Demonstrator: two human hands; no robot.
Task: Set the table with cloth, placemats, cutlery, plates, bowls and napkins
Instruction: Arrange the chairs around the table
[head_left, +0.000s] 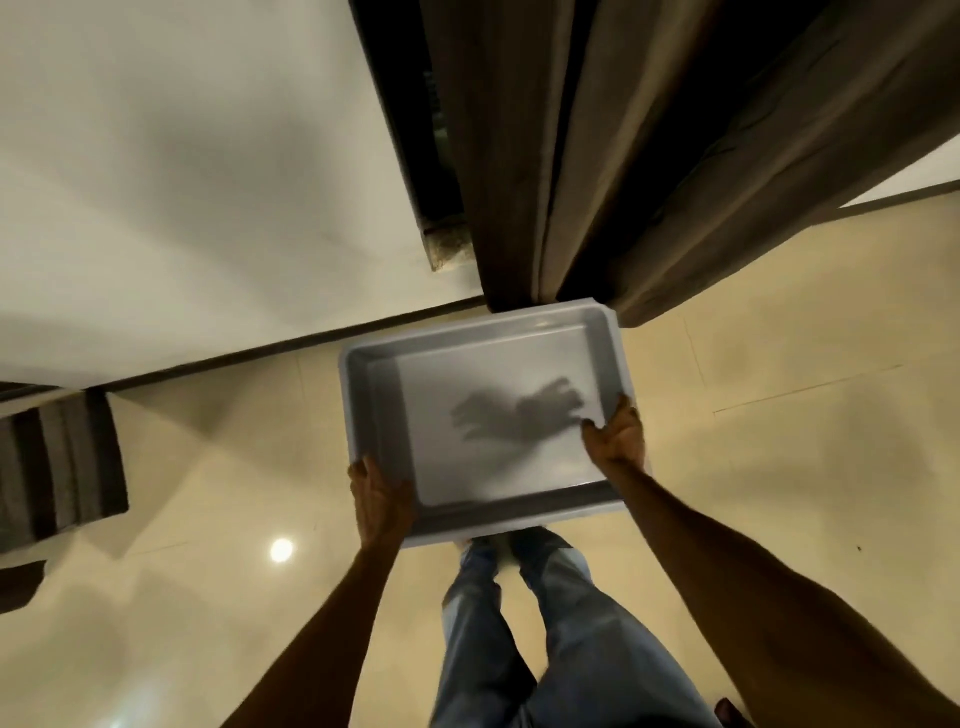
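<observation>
I hold an empty grey plastic tray (467, 343) out in front of me, above the floor. My left hand (379, 499) grips its near left corner, thumb over the rim. My right hand (618, 436) grips its right rim. Only the shadows of my hands fall on the tray's bare bottom. No cloth, cutlery or plates are in view.
A white wall (182, 182) with a dark skirting stands ahead on the left. Brown curtains (649, 156) hang just beyond the tray. A striped dark cloth or seat (57, 467) shows at the left edge. Glossy beige floor tiles (779, 441) spread around my legs (545, 623).
</observation>
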